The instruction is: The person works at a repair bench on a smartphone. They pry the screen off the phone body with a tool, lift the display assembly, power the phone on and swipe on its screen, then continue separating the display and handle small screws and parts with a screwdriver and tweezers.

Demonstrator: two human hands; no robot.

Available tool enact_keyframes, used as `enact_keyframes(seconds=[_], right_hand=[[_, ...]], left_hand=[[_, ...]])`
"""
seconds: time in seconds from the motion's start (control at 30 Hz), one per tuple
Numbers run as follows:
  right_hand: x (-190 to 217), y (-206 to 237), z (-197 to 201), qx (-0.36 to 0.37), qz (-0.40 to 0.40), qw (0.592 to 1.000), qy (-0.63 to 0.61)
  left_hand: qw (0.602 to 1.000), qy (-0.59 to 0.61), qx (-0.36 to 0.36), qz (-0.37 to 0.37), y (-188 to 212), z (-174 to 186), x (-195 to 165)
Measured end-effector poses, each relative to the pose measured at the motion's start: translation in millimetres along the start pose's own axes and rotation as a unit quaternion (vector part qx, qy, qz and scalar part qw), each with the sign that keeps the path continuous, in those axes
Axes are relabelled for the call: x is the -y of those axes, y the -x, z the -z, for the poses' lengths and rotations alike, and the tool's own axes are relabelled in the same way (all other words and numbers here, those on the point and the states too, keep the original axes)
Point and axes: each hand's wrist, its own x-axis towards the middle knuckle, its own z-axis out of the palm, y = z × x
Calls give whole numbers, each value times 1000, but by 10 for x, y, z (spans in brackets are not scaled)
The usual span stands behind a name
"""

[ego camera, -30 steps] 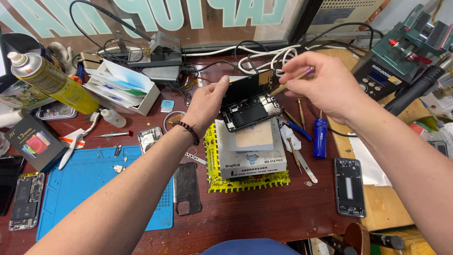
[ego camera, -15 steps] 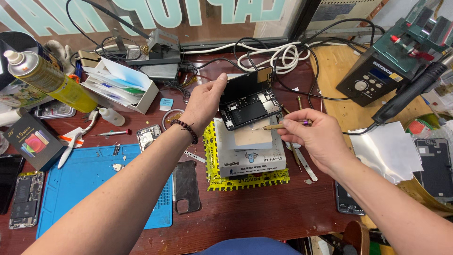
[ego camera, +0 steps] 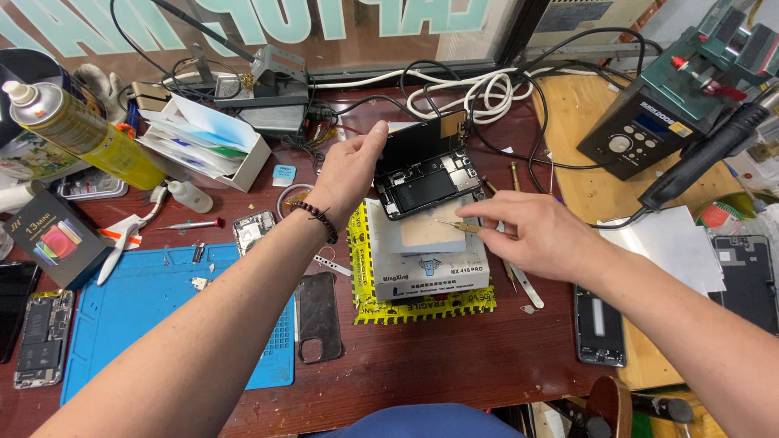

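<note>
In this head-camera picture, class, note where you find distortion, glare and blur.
Head view: wide-lens distortion bows the window frame and stretches both forearms toward the corners; soft glare sits on the spray can; left hand, right hand and opened phone are sharp; shadows stay faint.

left hand [ego camera: 350, 169] props opened phone [ego camera: 426, 174] over white heating pad [ego camera: 428, 247]; right hand [ego camera: 531, 235] pinches thin tool [ego camera: 454, 226]; red table [ego camera: 454, 365].

An opened phone [ego camera: 423, 180] is lying on a heating pad [ego camera: 426, 251] at the workbench's [ego camera: 454, 365] middle; a silicone mat [ego camera: 162, 312] is sitting toward its left edge, a soldering station [ego camera: 641, 138] toward its right rear corner.
</note>
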Motion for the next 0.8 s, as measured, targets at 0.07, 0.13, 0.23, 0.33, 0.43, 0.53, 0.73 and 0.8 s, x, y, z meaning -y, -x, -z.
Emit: enact_keyframes(seconds=[0.07,0.13,0.23,0.33,0.43,0.53,0.73,0.8], right_hand=[[41,-50,35,31,88,994,50],[84,-87,45,86,70,990,85],[138,-148,31,134,54,984,103],[153,-186,34,159,39,983,85],[138,-211,54,160,57,985,29],[108,-211,49,182,-18,983,11],[-70,-143,11,171,-70,983,-8],[-169,-89,48,149,-123,971,-143]], left_hand=[[1000,-16,-4,-22,-6,4,5],[999,-24,-6,-31,-2,0,13],[999,-25,-9,-23,-1,2,15],[999,-27,-14,-17,-2,-1,15],[999,-27,-11,-27,-2,-3,9],[1000,-18,-8,-19,3,-2,-4],[1000,-22,-6,-12,25,2,-25],[1000,-13,-3,-3,24,-2,-32]])
